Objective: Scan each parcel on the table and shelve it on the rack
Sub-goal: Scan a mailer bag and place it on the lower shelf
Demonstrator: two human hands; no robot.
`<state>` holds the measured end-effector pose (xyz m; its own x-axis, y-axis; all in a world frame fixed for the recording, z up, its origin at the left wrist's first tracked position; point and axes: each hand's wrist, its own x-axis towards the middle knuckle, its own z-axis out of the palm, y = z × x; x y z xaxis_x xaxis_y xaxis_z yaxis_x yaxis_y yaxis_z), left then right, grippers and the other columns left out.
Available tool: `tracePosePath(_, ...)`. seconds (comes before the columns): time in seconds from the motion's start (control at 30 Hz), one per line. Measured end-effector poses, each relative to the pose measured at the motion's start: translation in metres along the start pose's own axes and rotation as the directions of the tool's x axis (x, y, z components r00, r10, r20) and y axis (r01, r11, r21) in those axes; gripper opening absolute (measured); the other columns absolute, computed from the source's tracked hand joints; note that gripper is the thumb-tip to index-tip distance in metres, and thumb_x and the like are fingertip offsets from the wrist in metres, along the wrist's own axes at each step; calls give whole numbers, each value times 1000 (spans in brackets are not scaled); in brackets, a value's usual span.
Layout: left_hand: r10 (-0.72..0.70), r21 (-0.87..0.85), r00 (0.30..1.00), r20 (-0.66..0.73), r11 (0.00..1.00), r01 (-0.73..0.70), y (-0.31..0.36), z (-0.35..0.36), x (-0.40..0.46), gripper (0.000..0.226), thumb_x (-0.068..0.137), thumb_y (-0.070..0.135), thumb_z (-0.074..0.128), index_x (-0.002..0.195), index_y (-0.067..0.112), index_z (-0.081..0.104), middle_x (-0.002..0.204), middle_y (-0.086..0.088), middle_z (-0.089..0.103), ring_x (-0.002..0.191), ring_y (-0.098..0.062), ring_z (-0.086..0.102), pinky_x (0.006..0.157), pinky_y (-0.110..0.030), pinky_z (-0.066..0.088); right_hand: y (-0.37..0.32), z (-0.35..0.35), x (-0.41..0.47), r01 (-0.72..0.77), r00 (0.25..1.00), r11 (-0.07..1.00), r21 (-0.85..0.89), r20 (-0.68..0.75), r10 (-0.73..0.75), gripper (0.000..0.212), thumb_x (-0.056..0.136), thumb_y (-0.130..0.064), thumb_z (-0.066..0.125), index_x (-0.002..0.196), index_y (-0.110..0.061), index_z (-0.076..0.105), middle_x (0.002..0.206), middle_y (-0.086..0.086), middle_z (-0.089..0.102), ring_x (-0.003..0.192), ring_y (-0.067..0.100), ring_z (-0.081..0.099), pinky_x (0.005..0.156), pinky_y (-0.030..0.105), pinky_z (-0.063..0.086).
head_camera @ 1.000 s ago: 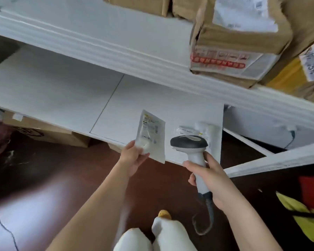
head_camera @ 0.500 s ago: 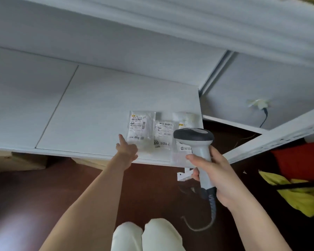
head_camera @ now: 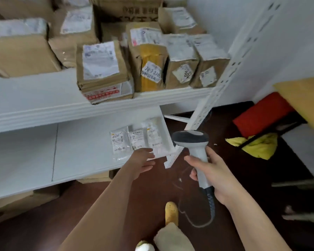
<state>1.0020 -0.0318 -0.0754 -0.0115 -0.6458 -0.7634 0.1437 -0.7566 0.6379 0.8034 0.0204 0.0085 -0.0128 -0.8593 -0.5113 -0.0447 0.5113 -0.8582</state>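
Observation:
Three small clear-plastic parcels lie side by side near the right end of the lower white rack shelf (head_camera: 80, 151): a left pouch (head_camera: 119, 143), a middle one (head_camera: 137, 140) and a right one (head_camera: 154, 136). My left hand (head_camera: 142, 161) hovers at the shelf's front edge just below them, fingers relaxed and holding nothing. My right hand (head_camera: 213, 175) grips the handle of a white barcode scanner (head_camera: 190, 140) with a dark head, held upright to the right of the shelf corner; its cable hangs down.
The upper shelf (head_camera: 43, 109) carries several brown cardboard boxes (head_camera: 101, 69) with labels. A perforated white rack post (head_camera: 225, 69) runs diagonally on the right. Red and yellow items (head_camera: 261, 144) lie on the dark floor at right. More boxes sit under the lower shelf.
My left hand set the pouch down on the lower shelf beside the other two and let go, then drew back to the shelf edge. The view lifted, showing the upper shelf's boxes.

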Motion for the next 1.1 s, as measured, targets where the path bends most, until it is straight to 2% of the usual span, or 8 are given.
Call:
tracePosePath(0.1,43,113,996,84,992,-52,24,57,-37,32,96,-1,53,126,8,59,123,-15,63,111,-32,64,100,-41,50,-23,-42,-41,32,997,998,61,-72,-28,32,85,-15,76,113,-26,64,81,-2,67,55,12,59,63,29,57)
tracePosePath(0.37,87,349,953,291,918,-190,48,238,-72,27,92,5,61,116,16,61,115,-5,65,97,-24,67,86,-35,55,-41,-190,-107,225,931,931,287,-347,-118,32,87,-11,74,114,-24,62,85,4,60,59,14,56,59,22,51)
tracePosePath(0.5,120,389,957,266,895,-220,45,369,-68,21,96,7,53,114,15,62,109,-7,67,96,-24,67,80,-33,55,-33,-300,-127,317,868,882,349,-482,-121,32,88,-11,73,111,-30,63,82,3,58,57,15,54,56,23,51)
tracePosePath(0.57,130,382,963,234,899,-214,33,447,-69,19,98,8,48,112,9,61,99,-7,66,86,-21,65,73,-30,53,-27,-368,-141,361,826,862,355,-552,-118,30,88,-12,74,108,-32,63,83,5,59,56,14,55,57,25,53)
tracePosePath(0.67,63,417,958,278,891,-179,1,559,-83,19,98,7,46,113,7,58,89,-7,63,77,-20,61,76,-32,52,-14,-464,-170,422,736,833,358,-671,-85,28,91,-16,70,112,-33,61,97,14,64,57,14,56,59,28,53)
tracePosePath(0.83,-118,550,881,458,816,-177,-46,700,-115,31,99,9,49,130,8,46,107,-10,63,96,-27,67,71,-33,55,-3,-586,-208,511,609,769,386,-793,-6,26,92,-20,67,113,-33,59,98,10,72,57,14,56,54,24,51)
tracePosePath(0.97,-91,614,886,455,752,-238,-59,772,-110,40,98,10,52,135,12,39,108,-9,61,94,-26,68,75,-34,57,12,-647,-212,545,559,743,388,-829,23,27,91,-21,69,115,-28,60,99,10,71,58,15,57,57,23,52)
tracePosePath(1.1,-102,679,894,436,689,-252,-62,829,-83,32,96,8,52,126,13,43,113,-11,60,92,-24,67,81,-35,56,27,-694,-196,540,546,721,436,-833,95,28,89,-20,71,114,-27,61,104,12,67,64,16,61,61,25,53)
